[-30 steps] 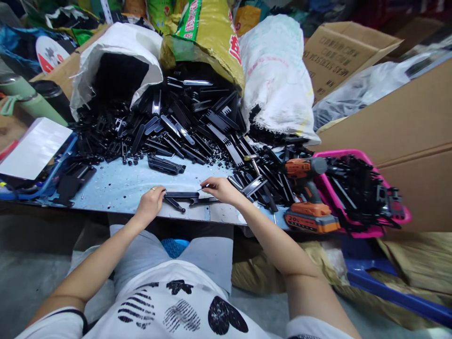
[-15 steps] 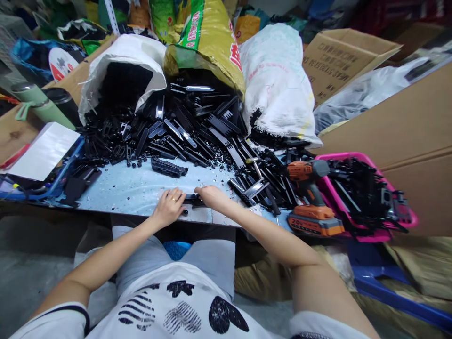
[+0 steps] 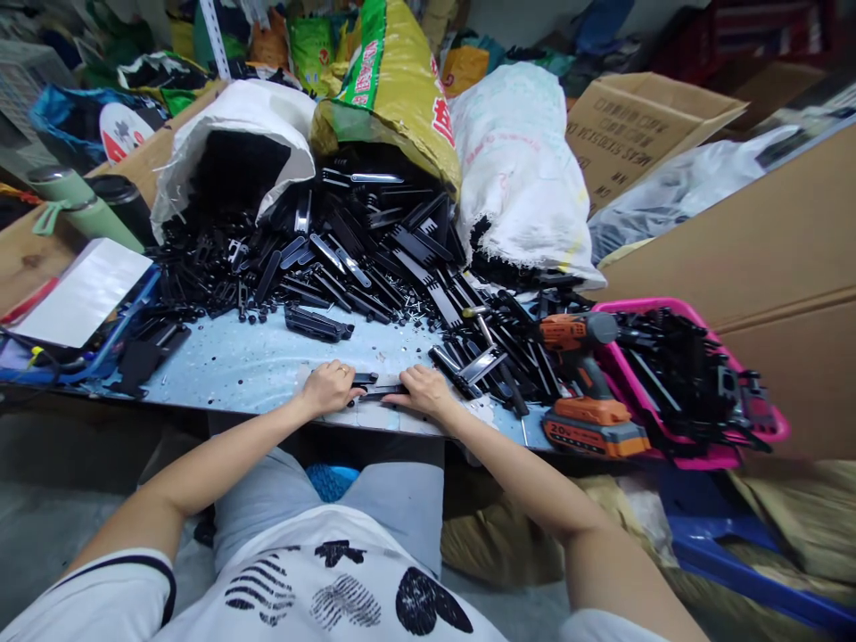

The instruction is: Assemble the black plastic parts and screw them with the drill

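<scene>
Near the front edge of the blue work surface [image 3: 220, 357], my left hand [image 3: 329, 388] is closed on the left end of a long black plastic part [image 3: 380, 390]. My right hand [image 3: 423, 390] grips its right end, thumb and fingers pressed together. A second dark piece shows beside my left fingertips; whether the two are joined I cannot tell. Behind my hands lies a black assembled part [image 3: 319, 323]. A heap of black plastic parts [image 3: 348, 259], with silvery strips and small pins among them, spreads across the back.
A white sack [image 3: 247, 102], a yellow-green sack [image 3: 401, 80] and another white sack [image 3: 528, 169] stand behind the heap. To the right are an orange cordless drill [image 3: 592, 419] and a pink basket [image 3: 779, 423] of black parts. A blue tray [image 3: 144, 308] sits left.
My right hand has shifted right and slightly down, and its fingers now hold the part's right end. My left hand has turned, gripping the left end. More of the part shows between them.
</scene>
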A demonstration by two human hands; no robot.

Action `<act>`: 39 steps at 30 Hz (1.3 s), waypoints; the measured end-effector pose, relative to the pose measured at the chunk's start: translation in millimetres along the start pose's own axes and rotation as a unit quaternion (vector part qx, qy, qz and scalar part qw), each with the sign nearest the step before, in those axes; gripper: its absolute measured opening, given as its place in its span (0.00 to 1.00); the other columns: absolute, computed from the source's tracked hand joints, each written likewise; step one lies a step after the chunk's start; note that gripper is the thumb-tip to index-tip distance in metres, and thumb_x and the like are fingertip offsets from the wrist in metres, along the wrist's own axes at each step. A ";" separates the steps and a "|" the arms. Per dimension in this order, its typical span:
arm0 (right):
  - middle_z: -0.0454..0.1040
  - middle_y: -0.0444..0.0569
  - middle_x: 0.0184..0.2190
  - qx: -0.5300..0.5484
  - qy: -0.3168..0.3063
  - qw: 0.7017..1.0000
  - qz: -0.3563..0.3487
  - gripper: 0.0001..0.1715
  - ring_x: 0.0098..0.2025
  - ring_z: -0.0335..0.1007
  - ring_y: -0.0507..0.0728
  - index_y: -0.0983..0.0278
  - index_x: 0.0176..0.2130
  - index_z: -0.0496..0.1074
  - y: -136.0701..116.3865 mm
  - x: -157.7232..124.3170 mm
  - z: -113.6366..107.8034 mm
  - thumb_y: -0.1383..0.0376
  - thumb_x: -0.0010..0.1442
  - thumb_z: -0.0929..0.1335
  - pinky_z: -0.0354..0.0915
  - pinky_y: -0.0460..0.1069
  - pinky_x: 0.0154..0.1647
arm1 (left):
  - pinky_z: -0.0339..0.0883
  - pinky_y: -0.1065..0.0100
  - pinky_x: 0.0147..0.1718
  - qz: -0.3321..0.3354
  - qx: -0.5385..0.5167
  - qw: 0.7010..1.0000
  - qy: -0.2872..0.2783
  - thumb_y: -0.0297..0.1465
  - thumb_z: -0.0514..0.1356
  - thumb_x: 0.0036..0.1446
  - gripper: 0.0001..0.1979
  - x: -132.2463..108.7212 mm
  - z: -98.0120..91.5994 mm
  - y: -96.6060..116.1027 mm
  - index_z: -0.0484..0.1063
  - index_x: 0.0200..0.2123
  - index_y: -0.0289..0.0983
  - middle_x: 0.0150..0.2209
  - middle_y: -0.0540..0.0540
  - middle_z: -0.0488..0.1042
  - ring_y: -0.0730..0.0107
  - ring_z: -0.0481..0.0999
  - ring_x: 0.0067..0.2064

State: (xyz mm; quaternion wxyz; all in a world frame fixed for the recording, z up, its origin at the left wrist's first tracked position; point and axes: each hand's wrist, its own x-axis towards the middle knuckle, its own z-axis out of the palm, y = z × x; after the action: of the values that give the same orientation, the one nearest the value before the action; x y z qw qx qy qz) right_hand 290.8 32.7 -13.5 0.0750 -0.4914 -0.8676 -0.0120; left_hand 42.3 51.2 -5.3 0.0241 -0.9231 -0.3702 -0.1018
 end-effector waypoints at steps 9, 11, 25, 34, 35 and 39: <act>0.62 0.45 0.17 0.261 0.048 0.930 -0.254 0.32 0.21 0.58 0.52 0.62 0.21 0.64 -46.4 -12.1 -97.9 0.39 0.56 0.60 0.50 0.48 0.24 | 0.56 0.68 0.23 0.097 -0.303 0.937 0.144 0.43 0.38 0.66 0.29 -39.4 -90.6 20.0 0.67 0.22 0.37 0.18 0.47 0.66 0.71 0.65 0.22; 0.61 0.44 0.17 0.377 0.069 0.874 -0.299 0.31 0.21 0.58 0.52 0.61 0.23 0.64 -66.7 -16.3 -104.5 0.41 0.59 0.58 0.52 0.49 0.24 | 0.56 0.68 0.23 0.093 -0.424 0.887 0.156 0.44 0.35 0.66 0.30 -50.7 -113.1 42.4 0.66 0.23 0.37 0.18 0.47 0.65 0.71 0.64 0.21; 0.63 0.57 0.53 0.301 0.174 0.933 0.094 0.18 0.57 0.55 0.62 0.63 0.49 0.64 -60.9 117.6 6.0 0.57 0.62 0.60 0.55 0.58 0.56 | 0.65 0.60 0.41 -0.066 -0.058 0.969 0.231 0.54 0.42 0.59 0.33 -41.3 -24.4 0.4 0.69 0.53 0.37 0.39 0.37 0.74 0.57 0.73 0.43; 0.63 0.57 0.53 0.113 0.096 0.982 0.114 0.11 0.53 0.57 0.64 0.65 0.35 0.71 30.6 169.9 -10.9 0.60 0.60 0.64 0.57 0.59 0.53 | 0.57 0.52 0.49 -0.155 -0.022 0.985 0.066 0.37 0.59 0.57 0.22 21.0 1.3 -62.2 0.66 0.55 0.41 0.50 0.36 0.69 0.51 0.64 0.54; 0.65 0.57 0.52 0.147 0.125 0.975 0.113 0.11 0.52 0.58 0.63 0.65 0.35 0.70 24.5 165.2 -15.2 0.59 0.60 0.64 0.57 0.58 0.52 | 0.56 0.52 0.50 -0.179 -0.023 0.980 0.086 0.38 0.58 0.58 0.23 24.9 -1.5 -70.7 0.64 0.56 0.39 0.51 0.35 0.68 0.51 0.63 0.54; 0.68 0.52 0.43 0.406 0.166 0.894 0.092 0.27 0.41 0.66 0.57 0.61 0.50 0.58 -20.0 128.6 -22.2 0.55 0.54 0.68 0.65 0.53 0.42 | 0.58 0.54 0.49 -0.379 -0.025 0.907 0.183 0.35 0.53 0.61 0.21 17.9 -14.7 -129.9 0.62 0.54 0.28 0.50 0.31 0.67 0.50 0.63 0.53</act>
State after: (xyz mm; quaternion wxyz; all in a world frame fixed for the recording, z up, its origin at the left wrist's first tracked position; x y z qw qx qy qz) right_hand 211.3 129.7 27.7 0.4120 -0.4862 -0.7229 0.2670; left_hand -36.9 155.7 8.7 0.0276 -0.6788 -0.6785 -0.2796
